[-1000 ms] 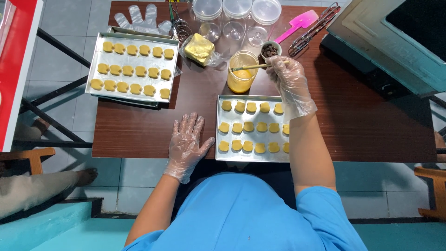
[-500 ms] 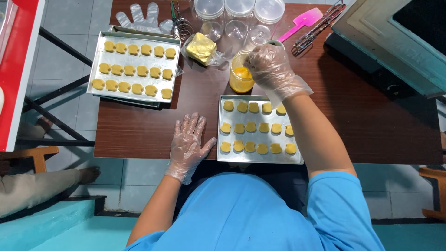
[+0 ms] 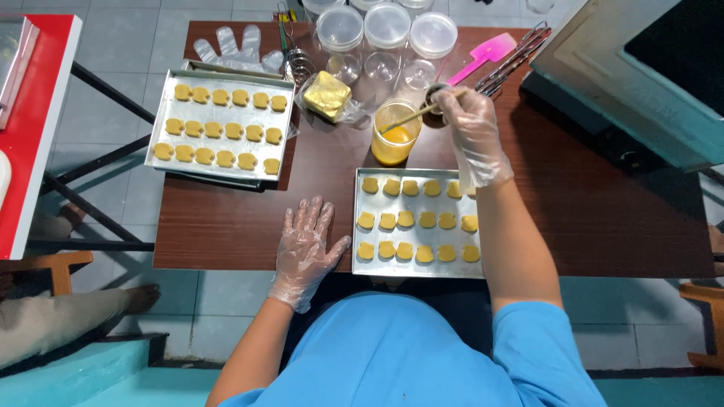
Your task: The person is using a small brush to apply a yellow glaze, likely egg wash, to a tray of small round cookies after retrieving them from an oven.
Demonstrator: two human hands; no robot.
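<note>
My right hand (image 3: 471,128), in a clear plastic glove, holds a thin brush (image 3: 411,119) whose tip dips into a clear cup of yellow liquid (image 3: 394,134). Just below the cup lies a metal tray (image 3: 362,260) with three rows of yellow cookies. My left hand (image 3: 305,245), also gloved, rests flat with fingers spread on the brown table (image 3: 226,226), touching the tray's left edge. A small dark bowl (image 3: 435,92) sits behind my right hand.
A second tray of cookies (image 3: 219,128) lies at the table's left. At the back stand three lidded clear jars (image 3: 385,34), a wrapped butter block (image 3: 326,94), a pink spatula (image 3: 483,54), spare gloves (image 3: 234,49) and an oven (image 3: 641,68). Another person's leg (image 3: 68,309) is at left.
My right hand moved from over the cup back to its right side, with the brush still in the yellow liquid. The left hand stayed flat on the table.
</note>
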